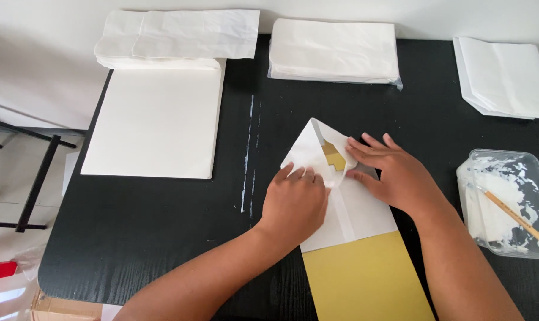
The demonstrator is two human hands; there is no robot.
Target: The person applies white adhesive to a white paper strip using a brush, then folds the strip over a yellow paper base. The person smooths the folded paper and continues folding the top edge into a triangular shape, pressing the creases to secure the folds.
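— What lay under the hands?

— A white paper bag (341,196), folded to a point at its far end, lay flat near the middle of the black table (162,238), with a yellow-gold sheet (367,279) sticking out of its near end and a patch of the same colour showing through the folded flaps.

— And the hands themselves?

— The left hand (294,202) rested palm down on the bag's left flap, fingers curled close together and pressing the fold. The right hand (394,172) lay flat on the right side, fingers stretched toward the point and held close together, thumb against the paper. Both forearms reached in from the near edge.

— What surrounded them?

— To the right stood a clear plastic tub (507,202) smeared with white paste, a wooden-handled brush (516,217) resting in it. Along the far edge sat a wrapped stack of white paper (333,50) at centre, a pile of folded white bags (502,77) at the right corner, and crumpled white bags (177,35) at left, overlapping a large white sheet (156,122). White paste streaks (248,154) marked the tabletop between that sheet and the bag.
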